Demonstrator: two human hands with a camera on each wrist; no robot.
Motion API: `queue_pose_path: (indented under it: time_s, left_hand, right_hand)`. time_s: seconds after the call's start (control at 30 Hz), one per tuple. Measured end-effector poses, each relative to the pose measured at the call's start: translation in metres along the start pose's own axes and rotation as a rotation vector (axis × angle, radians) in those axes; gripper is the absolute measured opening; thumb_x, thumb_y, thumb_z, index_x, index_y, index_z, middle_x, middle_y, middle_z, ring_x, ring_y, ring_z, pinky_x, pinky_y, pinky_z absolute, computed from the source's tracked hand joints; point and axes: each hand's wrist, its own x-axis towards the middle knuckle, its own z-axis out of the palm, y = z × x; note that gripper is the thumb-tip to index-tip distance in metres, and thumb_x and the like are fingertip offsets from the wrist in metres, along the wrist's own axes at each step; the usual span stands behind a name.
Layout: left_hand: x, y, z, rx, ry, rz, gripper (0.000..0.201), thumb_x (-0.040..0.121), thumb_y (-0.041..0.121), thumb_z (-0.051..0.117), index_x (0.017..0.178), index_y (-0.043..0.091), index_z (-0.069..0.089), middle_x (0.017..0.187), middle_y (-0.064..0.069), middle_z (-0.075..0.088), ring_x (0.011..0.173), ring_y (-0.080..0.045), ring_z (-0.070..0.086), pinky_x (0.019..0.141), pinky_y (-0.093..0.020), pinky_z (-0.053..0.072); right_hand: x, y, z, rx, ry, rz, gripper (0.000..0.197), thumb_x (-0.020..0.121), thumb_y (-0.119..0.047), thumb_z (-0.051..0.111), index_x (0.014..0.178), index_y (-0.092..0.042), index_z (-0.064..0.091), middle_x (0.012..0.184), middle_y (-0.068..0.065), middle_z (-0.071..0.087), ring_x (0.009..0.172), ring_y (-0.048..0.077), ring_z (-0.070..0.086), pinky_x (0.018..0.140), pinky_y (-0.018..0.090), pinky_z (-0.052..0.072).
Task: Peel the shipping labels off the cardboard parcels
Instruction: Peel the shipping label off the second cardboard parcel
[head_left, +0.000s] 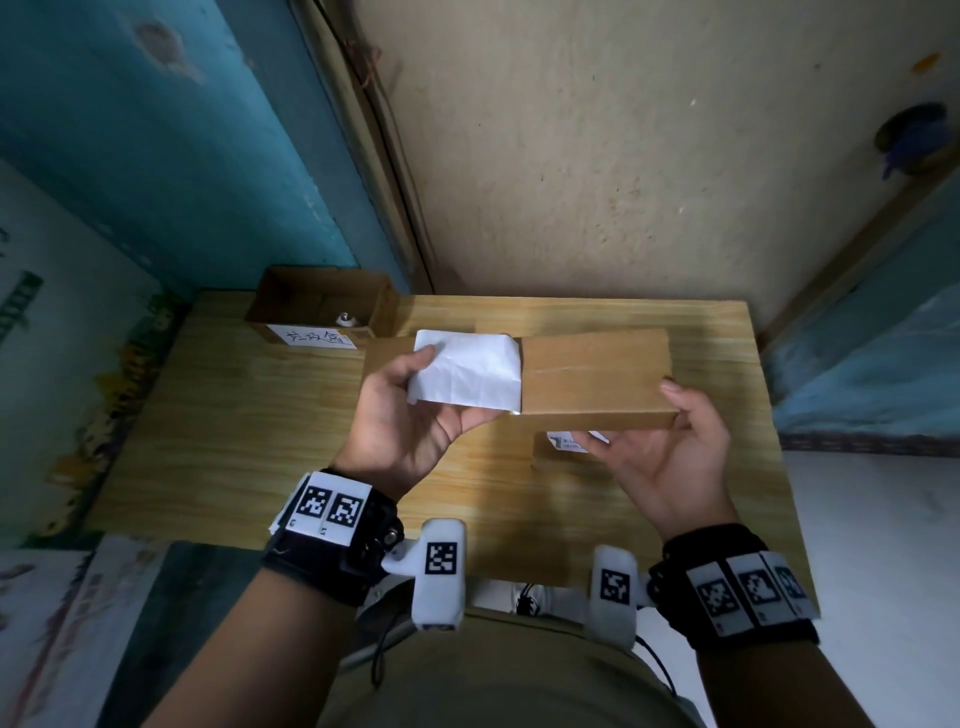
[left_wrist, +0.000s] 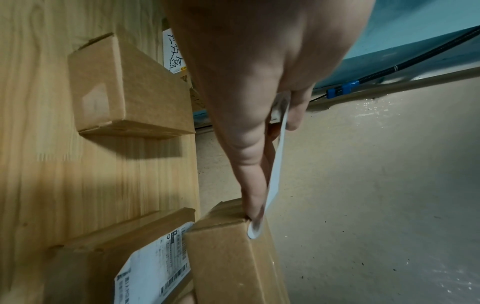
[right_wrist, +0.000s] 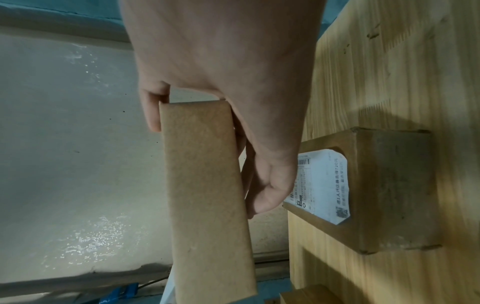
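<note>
Both wrists, strapped in black bands carrying square coded tags, sit nearest the head camera, and above them the two hands hold a flat cardboard parcel (head_left: 592, 376) up over a wooden table (head_left: 218, 415). The right hand (head_left: 670, 457) grips the parcel's right end, thumb on the top face and fingers curled underneath. The left hand (head_left: 405, 410) pinches a white shipping label (head_left: 467, 371) between thumb and fingers; the label is lifted away from the parcel's left part and shows its blank underside, with only its right edge still touching the cardboard near the parcel's middle. Just below the held parcel, on the table, lies a second parcel (right_wrist: 363, 191) with a printed label (right_wrist: 322, 185) still stuck to its top. In the left wrist view a third, plain parcel (left_wrist: 130, 86) lies farther along the tabletop. At the far left corner of the table stands an open cardboard box (head_left: 322, 306) with a handwritten white note on its near side and a small pale object inside.
</note>
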Motion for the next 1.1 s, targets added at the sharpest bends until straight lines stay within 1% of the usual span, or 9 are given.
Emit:
queue_pose_path:
  time_s: [0.1,0.23,0.37,0.47,0.57,0.73,0.87,1.03,1.1]
  left_hand:
    - [0.001,0.000,-0.001,-0.029,-0.029,-0.002,0.038,0.100,0.023,0.035,0.125,-0.002,0.049,0.120,-0.024,0.067,0.103,-0.040,0.069,0.079,-0.052,0.060]
    - [0.001,0.001,-0.002,-0.065,-0.075,-0.009,0.041,0.099,0.024,0.034,0.127,-0.003,0.048,0.127,-0.025,0.063,0.109,-0.042,0.066,0.081,-0.054,0.059]
    - [0.002,0.002,-0.001,-0.084,-0.125,-0.020,0.044,0.098,0.024,0.034,0.127,-0.004,0.049,0.130,-0.025,0.061,0.115,-0.042,0.063,0.079,-0.052,0.060]
    - [0.004,0.001,-0.003,-0.111,-0.164,-0.027,0.047,0.097,0.025,0.035,0.132,-0.004,0.046,0.134,-0.025,0.058,0.115,-0.043,0.062,0.082,-0.053,0.059]
    - [0.005,-0.001,-0.004,-0.159,-0.204,-0.037,0.044,0.096,0.025,0.036,0.126,-0.005,0.051,0.133,-0.025,0.059,0.113,-0.044,0.063,0.083,-0.055,0.058]
    - [0.007,0.000,-0.007,-0.224,-0.208,-0.049,0.046,0.095,0.024,0.041,0.128,-0.006,0.051,0.136,-0.027,0.056,0.118,-0.045,0.059,0.089,-0.058,0.052]
    - [0.006,0.002,-0.008,-0.314,-0.218,-0.085,0.049,0.085,0.018,0.055,0.121,-0.015,0.059,0.128,-0.033,0.059,0.107,-0.052,0.063,0.082,-0.065,0.053]
    - [0.009,0.002,-0.022,-0.449,-0.389,-0.231,0.048,0.096,0.014,0.049,0.130,-0.020,0.049,0.135,-0.040,0.048,0.124,-0.057,0.048,0.103,-0.067,0.040]
    - [0.010,0.002,-0.025,-0.476,-0.398,-0.257,0.048,0.097,0.013,0.050,0.132,-0.020,0.047,0.136,-0.040,0.047,0.125,-0.058,0.047,0.102,-0.068,0.040]
  right_hand:
    - [0.000,0.000,0.001,0.021,0.003,0.005,0.050,0.101,-0.030,0.033,0.084,-0.026,0.079,0.106,0.004,0.075,0.113,0.035,0.064,0.105,0.058,0.044]
    - [0.000,0.002,0.000,0.064,0.017,0.010,0.044,0.098,-0.033,0.037,0.091,-0.024,0.079,0.110,0.005,0.074,0.110,0.036,0.066,0.105,0.061,0.042]
    - [0.000,0.004,0.001,0.118,0.053,0.033,0.034,0.092,-0.037,0.046,0.109,-0.021,0.071,0.119,0.008,0.072,0.111,0.037,0.069,0.104,0.061,0.043]
    - [-0.001,0.004,0.003,0.140,0.062,0.043,0.039,0.094,-0.040,0.046,0.123,-0.019,0.061,0.123,0.009,0.071,0.115,0.039,0.068,0.111,0.060,0.038]
    - [-0.003,0.003,0.007,0.170,0.062,0.050,0.040,0.095,-0.041,0.045,0.122,-0.017,0.063,0.124,0.012,0.070,0.115,0.039,0.067,0.112,0.060,0.036]
    - [-0.002,0.007,0.012,0.227,0.041,0.079,0.042,0.092,-0.041,0.051,0.123,-0.015,0.064,0.127,0.013,0.069,0.117,0.040,0.067,0.102,0.059,0.048]
    - [-0.001,0.011,0.015,0.272,0.045,0.101,0.048,0.086,-0.041,0.058,0.128,-0.017,0.061,0.129,0.013,0.069,0.119,0.040,0.066,0.096,0.059,0.050]
    - [0.001,0.017,0.017,0.295,0.044,0.124,0.054,0.083,-0.043,0.060,0.129,-0.017,0.059,0.126,0.014,0.070,0.114,0.039,0.069,0.094,0.057,0.052]
    - [0.002,0.020,0.019,0.300,0.046,0.135,0.056,0.081,-0.044,0.061,0.129,-0.016,0.059,0.124,0.015,0.071,0.111,0.038,0.071,0.091,0.057,0.055]
